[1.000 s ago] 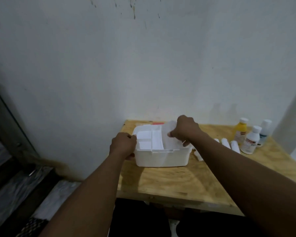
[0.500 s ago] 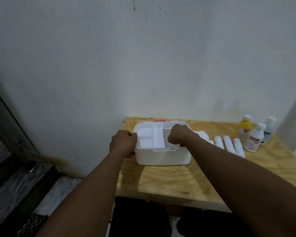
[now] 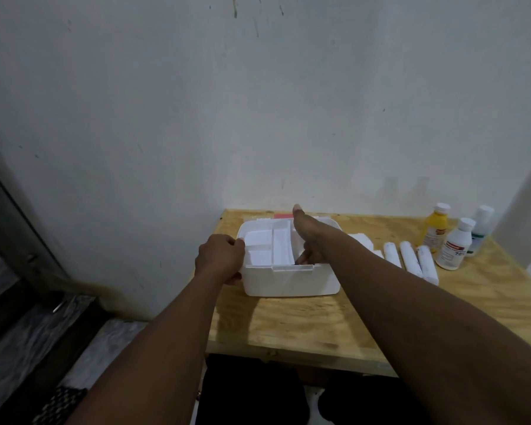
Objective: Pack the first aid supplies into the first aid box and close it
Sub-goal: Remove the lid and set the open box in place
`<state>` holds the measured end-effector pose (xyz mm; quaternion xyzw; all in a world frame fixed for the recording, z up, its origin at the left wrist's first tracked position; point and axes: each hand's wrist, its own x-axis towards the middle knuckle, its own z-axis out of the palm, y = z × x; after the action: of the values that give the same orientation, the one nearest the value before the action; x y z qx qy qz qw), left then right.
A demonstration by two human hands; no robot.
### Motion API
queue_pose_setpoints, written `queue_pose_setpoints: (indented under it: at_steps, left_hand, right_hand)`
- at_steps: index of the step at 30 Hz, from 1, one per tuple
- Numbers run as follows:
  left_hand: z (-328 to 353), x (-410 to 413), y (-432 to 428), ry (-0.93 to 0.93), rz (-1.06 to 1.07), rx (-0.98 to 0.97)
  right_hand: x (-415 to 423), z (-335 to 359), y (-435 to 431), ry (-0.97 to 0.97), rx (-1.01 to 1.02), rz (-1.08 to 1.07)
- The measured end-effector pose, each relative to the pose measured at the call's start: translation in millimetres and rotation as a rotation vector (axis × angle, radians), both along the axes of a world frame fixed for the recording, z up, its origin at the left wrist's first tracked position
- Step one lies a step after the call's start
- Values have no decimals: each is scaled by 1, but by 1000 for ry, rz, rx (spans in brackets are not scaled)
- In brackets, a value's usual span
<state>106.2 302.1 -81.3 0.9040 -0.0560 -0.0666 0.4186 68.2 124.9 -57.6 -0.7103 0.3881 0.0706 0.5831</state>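
Note:
The white first aid box (image 3: pixel 288 283) stands open at the back left of the wooden table (image 3: pixel 319 326). A white divided tray (image 3: pixel 270 250) fills its left half. My left hand (image 3: pixel 219 256) grips the box's left wall. My right hand (image 3: pixel 307 237) is dipped into the right half, thumb pointing up and fingers curled down by the front wall; I cannot tell whether they hold anything. Right of the box lie a white pack (image 3: pixel 364 240) and three white bandage rolls (image 3: pixel 410 260). Further right stand a yellow bottle (image 3: pixel 436 228), a white red-labelled bottle (image 3: pixel 455 246) and a third bottle (image 3: pixel 480 230).
The table is pushed against a white wall; its left edge is close to the box. A bit of red (image 3: pixel 283 215) shows behind the box. A dark frame and the floor lie lower left.
My right hand carried a white item from above the box's right half down into it; now its fingers are deep inside with the thumb raised. My left hand has stayed on the box.

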Motion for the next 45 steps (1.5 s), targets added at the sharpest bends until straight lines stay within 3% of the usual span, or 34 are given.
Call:
queue_pose_setpoints:
  at_steps: [9,16,20,24,30,33,38,45]
  left_hand:
    - [-1,0,-1,-25,4,20]
    - [0,-1,-1,-33,6,29]
    - [0,-1,0,-33,9,28]
    - [0,2,0,-29,12,26]
    - [14,8,-5,-250,61,191]
    - [32,7,-26,-389,-52,195]
    - [44,-5,-90,-536,-424,208]
    - [44,-19,-183,-563,-748,569]
  right_hand:
    - [15,-12,11,-133,150,6]
    - [9,-11,11,-130,145,54]
    - [6,-6,7,-92,33,129]
    - [-12,20,-14,-170,-60,199]
    - [-45,65,-72,-271,-363,121]
    - [-62,68,-101,-199,-518,126]
    - [-85,40,-127,7,-674,229]
    - [-96,-24,-136,141,-813,353]
